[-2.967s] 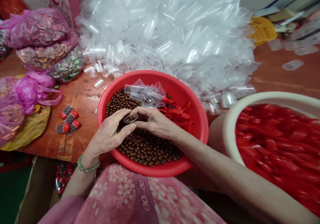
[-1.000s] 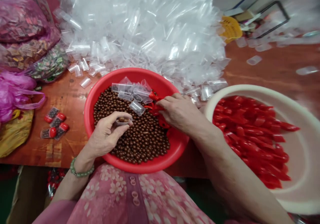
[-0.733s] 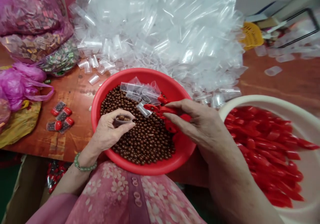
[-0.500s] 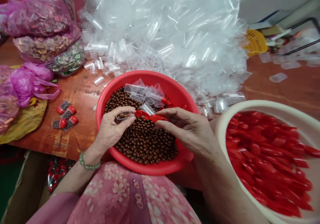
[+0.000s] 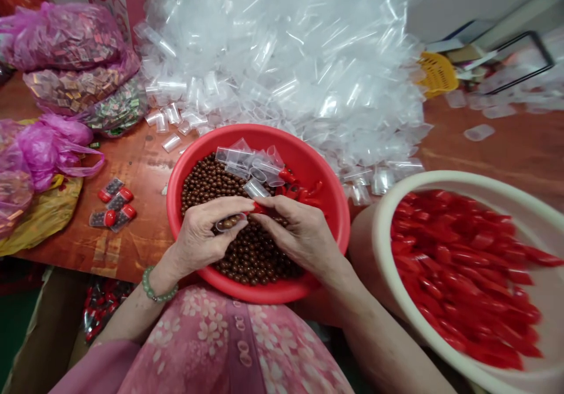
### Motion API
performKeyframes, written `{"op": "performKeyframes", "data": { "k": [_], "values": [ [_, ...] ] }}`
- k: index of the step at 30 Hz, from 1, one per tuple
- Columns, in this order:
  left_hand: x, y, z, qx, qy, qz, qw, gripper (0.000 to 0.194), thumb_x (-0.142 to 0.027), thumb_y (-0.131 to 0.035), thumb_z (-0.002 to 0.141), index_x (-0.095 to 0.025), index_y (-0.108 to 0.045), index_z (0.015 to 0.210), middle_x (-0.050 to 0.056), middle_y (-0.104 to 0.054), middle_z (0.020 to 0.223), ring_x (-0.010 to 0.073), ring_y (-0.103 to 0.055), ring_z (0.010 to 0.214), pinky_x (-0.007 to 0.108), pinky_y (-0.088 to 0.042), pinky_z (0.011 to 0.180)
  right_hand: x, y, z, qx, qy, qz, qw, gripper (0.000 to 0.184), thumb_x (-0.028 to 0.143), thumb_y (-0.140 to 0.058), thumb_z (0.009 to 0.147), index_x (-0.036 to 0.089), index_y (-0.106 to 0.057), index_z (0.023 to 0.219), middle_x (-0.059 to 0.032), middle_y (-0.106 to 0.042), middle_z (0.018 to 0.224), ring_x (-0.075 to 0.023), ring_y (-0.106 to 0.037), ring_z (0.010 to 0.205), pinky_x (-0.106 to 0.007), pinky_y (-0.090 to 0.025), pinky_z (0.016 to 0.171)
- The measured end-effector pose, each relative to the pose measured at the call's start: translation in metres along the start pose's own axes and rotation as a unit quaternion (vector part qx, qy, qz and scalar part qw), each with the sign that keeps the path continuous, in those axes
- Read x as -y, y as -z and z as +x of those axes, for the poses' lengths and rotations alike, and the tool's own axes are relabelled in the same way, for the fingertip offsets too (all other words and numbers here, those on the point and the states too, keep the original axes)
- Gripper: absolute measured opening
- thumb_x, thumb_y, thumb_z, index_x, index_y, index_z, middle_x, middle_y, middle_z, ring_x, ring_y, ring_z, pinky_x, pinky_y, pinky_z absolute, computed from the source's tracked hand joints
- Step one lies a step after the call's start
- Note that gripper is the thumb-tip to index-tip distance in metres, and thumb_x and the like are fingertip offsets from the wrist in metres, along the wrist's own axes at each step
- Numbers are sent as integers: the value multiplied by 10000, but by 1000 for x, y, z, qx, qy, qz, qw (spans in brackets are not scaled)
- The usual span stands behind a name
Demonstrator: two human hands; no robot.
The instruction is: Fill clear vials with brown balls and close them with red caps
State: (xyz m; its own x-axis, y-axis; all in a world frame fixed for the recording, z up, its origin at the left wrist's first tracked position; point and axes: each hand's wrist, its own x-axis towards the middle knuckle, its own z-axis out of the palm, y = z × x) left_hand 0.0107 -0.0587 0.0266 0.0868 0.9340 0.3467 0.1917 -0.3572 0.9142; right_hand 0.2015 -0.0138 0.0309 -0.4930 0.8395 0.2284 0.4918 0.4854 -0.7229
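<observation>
From here I see a reddish-brown, glossy surface (image 5: 145,171) with a huge heap of clear plastic tubes (image 5: 282,59) across its far side. Pink see-through bags (image 5: 70,36) of small pieces lie at the left, and a yellow perforated basket (image 5: 436,74) sits beyond the heap's right edge. A round red basin (image 5: 328,265) holds smooth brown balls (image 5: 259,265), a few loose tubes and red plastic pieces (image 5: 304,193); a cream tub (image 5: 383,229) beside it is heaped with shiny red ones. Over the basin, the left hand (image 5: 205,229) has its fingers curled round a clear oval tube (image 5: 230,222) with brown balls inside. The right hand (image 5: 304,232) pinches a small red piece (image 5: 259,208) against it, mostly hidden by the fingers.
</observation>
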Motion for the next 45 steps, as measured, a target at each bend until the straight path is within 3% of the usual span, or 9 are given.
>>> {"op": "performKeyframes", "data": {
  "k": [3, 8, 15, 20, 26, 30, 38, 42, 45],
  "values": [
    [0, 1, 2, -23, 39, 2, 999, 211, -165, -665, 847, -156, -714, 1052, 85, -757, 1067, 164, -713, 986, 282, -564, 914, -2, -3, 1, -8, 16, 1, 1000, 187, 225, -605, 896, 176, -675, 1062, -69, -753, 896, -180, -715, 789, -300, -578, 749],
    [-3, 4, 5, -16, 22, -11, 1000, 149, -181, -674, 841, -176, -728, 980, 76, -748, 1104, 182, -700, 1027, 321, -550, 959, -4, -5, 5, -31, 11, -7, 999, 204, 218, -557, 905, 208, -688, 1061, -93, -751, 1024, -207, -714, 925, -354, -569, 862],
    [-3, 10, 10, -35, 89, -33, 995, 168, -240, -739, 801, -172, -739, 955, 54, -760, 955, 151, -702, 876, 254, -558, 823, 0, 2, 10, 110, -99, 213, 966, 226, 301, -644, 862, 202, -703, 1057, -19, -753, 835, -158, -695, 687, -271, -565, 655],
    [4, 9, 12, -11, 10, -74, 997, 210, -263, -827, 708, -156, -743, 868, 62, -752, 882, 152, -696, 832, 253, -557, 781, 10, 9, 12, 137, -33, 108, 984, 230, 251, -585, 893, 209, -723, 1072, -36, -766, 899, -175, -712, 773, -278, -562, 723],
    [6, 8, 11, 4, 69, -83, 994, 214, -313, -822, 712, -133, -726, 775, 54, -707, 810, 130, -655, 754, 239, -526, 714, 20, 10, 3, 86, 73, -10, 994, 542, 156, -544, 913, 267, -450, 1435, -39, -739, 1014, -172, -720, 839, -273, -580, 744],
    [6, 7, 10, 29, 98, -105, 989, 267, -366, -818, 710, -122, -714, 739, 46, -668, 783, 121, -613, 725, 238, -500, 688, 23, 9, 1, 91, 139, -73, 983, 474, 116, -462, 941, 288, -498, 1382, -14, -696, 881, -139, -690, 714, -230, -562, 651],
    [4, 8, 11, 36, 191, -187, 963, 358, -424, -846, 644, -114, -687, 727, 27, -630, 775, 106, -569, 704, 236, -463, 663, 26, 3, 6, 23, 227, -114, 967, 384, 116, -537, 915, 239, -533, 1279, -42, -716, 902, -150, -699, 747, -228, -569, 628],
    [-2, 11, 12, 49, 282, -251, 925, 377, -423, -831, 650, -113, -675, 796, -10, -612, 686, 73, -550, 597, 214, -451, 599, 21, 2, 8, 39, 194, -44, 979, 233, 131, -592, 892, 239, -623, 1097, -20, -715, 852, -124, -683, 691, -215, -558, 619],
    [-3, 11, 12, 63, 323, -282, 901, 373, -376, -792, 702, -115, -654, 931, -4, -646, 683, 83, -590, 600, 213, -473, 605, 16, 3, 9, 20, 93, 60, 994, 92, 181, -683, 844, 230, -657, 917, 4, -715, 783, -123, -676, 652, -222, -560, 604]
  ]
}}
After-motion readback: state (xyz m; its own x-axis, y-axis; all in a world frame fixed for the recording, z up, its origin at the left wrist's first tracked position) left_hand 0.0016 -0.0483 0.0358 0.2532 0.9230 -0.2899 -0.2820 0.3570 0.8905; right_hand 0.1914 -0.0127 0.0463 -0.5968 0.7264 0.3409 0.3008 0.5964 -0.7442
